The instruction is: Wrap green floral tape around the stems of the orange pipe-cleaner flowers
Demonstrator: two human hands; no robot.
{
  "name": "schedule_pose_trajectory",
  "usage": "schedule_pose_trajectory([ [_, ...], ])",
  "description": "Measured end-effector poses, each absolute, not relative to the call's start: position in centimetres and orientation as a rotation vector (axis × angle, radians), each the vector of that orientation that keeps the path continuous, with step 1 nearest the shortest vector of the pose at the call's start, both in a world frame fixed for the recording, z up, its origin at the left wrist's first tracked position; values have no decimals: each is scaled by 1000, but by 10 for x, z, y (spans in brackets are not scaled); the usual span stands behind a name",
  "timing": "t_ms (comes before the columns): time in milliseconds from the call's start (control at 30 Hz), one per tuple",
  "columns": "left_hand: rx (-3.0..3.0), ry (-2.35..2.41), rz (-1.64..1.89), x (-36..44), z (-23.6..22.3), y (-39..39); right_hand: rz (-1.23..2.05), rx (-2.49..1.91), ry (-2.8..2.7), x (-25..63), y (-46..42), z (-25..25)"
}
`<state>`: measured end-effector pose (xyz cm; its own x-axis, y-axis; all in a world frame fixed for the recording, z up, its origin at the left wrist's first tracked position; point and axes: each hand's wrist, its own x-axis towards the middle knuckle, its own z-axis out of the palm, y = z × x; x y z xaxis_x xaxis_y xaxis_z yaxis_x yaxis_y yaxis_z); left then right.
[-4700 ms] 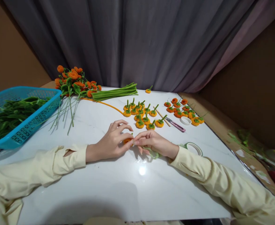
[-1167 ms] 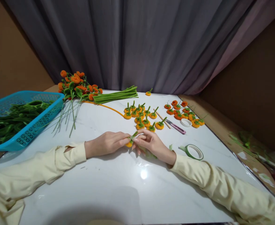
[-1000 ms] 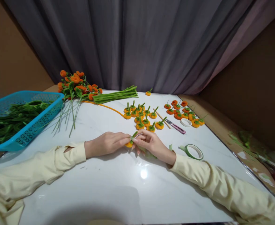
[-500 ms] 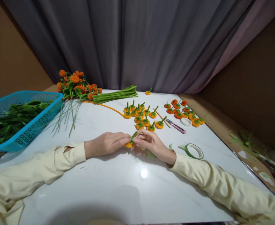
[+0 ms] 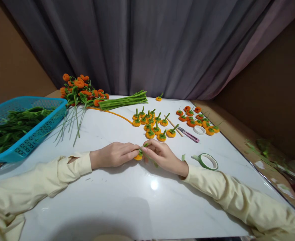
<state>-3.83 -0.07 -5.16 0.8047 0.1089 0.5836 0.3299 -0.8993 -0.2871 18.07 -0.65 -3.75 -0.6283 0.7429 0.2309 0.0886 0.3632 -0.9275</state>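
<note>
Both my hands meet at the middle of the white table. My left hand pinches a small orange pipe-cleaner flower head between thumb and fingertips. My right hand is closed on the flower's short green stem, and pale green tape trails under its fingers. Just beyond my hands lie several finished orange flower heads with green stems. A roll of green tape lies to the right of my right wrist.
A blue basket of green leaves stands at the left. Stemmed orange flowers and a bundle of green stems lie at the back. More orange heads, a white tape roll, scissors and a stick lie at the right.
My right hand's fingers have curled down over the green stem, which now barely shows. My left hand keeps its pinch on the orange head. The view has shifted slightly.
</note>
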Motion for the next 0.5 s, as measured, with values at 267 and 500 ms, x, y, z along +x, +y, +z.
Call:
schedule_pose_trajectory([
  [267,-2661,-326,-848,-40,-57,1,1100,-733,-2032,180,-9,-38],
  [500,-2699,-319,-859,-40,-54,0,1092,-747,-2027,180,-10,-39],
])
